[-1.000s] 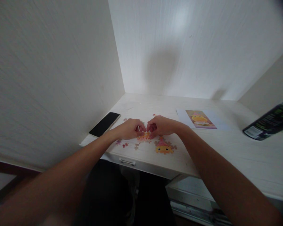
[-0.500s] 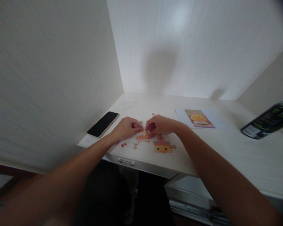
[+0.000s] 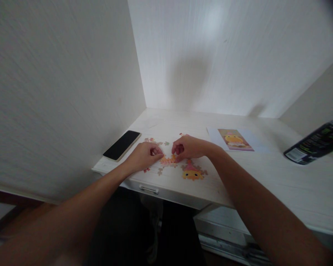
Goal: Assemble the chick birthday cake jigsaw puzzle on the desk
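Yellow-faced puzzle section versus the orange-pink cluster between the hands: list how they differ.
The yellow-faced section shows two dark eyes; the orange-pink cluster shows none. The section sits nearer the front of the desk; the cluster lies between the left hand and right hand. Both are made of puzzle pieces.

Draws the left hand leftward and slightly nearer, widening the gap from the right hand, with fingers almost meeting a second ago. Brings the left fingertips to the left edge of the orange puzzle section. Uncovers more loose pieces on the far side; partly covers the red piece at near left.
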`<action>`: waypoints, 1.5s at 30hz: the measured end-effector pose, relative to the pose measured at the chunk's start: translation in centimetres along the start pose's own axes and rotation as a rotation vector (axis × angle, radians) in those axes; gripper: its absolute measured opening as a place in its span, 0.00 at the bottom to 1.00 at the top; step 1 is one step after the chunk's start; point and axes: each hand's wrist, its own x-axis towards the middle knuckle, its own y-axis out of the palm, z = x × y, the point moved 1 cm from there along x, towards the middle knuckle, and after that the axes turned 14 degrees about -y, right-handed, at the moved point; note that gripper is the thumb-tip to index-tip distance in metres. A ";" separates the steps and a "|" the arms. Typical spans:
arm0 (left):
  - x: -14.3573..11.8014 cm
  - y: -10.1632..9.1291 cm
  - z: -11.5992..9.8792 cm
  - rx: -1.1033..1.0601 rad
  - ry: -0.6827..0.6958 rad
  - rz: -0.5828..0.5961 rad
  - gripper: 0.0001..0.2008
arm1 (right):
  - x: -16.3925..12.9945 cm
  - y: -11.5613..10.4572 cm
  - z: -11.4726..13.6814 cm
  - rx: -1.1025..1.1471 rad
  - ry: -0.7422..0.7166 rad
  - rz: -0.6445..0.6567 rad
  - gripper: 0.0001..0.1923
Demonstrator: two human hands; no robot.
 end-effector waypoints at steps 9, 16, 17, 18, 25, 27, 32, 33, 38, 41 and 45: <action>-0.5 0.4 0.2 0.176 0.078 -0.081 0.11 | 0.1 0.0 -0.2 -0.048 -0.038 -0.001 0.15; -1.7 -3.0 0.5 0.420 0.220 -0.197 0.11 | -0.2 -0.1 0.2 -0.031 -0.043 0.019 0.14; -2.0 -3.8 0.9 0.438 0.174 -0.189 0.11 | -0.2 -0.2 0.2 -0.026 -0.047 0.012 0.13; -2.3 -4.6 1.3 0.451 0.134 -0.162 0.11 | -0.2 -0.2 0.2 -0.024 -0.051 0.001 0.12; -4.0 -5.4 2.7 0.447 0.108 -0.042 0.11 | 0.4 -0.3 0.2 -0.104 0.012 -0.253 0.10; -3.8 -4.7 2.6 0.441 0.144 -0.029 0.11 | 0.5 -0.3 0.2 -0.132 0.024 -0.329 0.10; -2.6 -3.7 2.4 0.436 0.180 -0.011 0.09 | 0.5 -0.4 0.2 -0.210 0.009 -0.420 0.10; -2.4 -3.7 2.4 0.426 0.182 -0.008 0.08 | 0.5 -0.4 0.1 -0.219 0.007 -0.427 0.11; -2.1 -4.0 2.4 0.378 0.234 0.061 0.05 | 0.6 -0.3 0.1 -0.197 -0.011 -0.434 0.10; -2.4 -4.2 2.2 0.362 0.240 0.071 0.05 | 0.5 -0.4 0.3 -0.172 -0.024 -0.450 0.10; -2.0 -4.2 1.4 0.264 0.219 0.041 0.07 | 0.5 -0.3 0.6 -0.096 -0.042 -0.425 0.09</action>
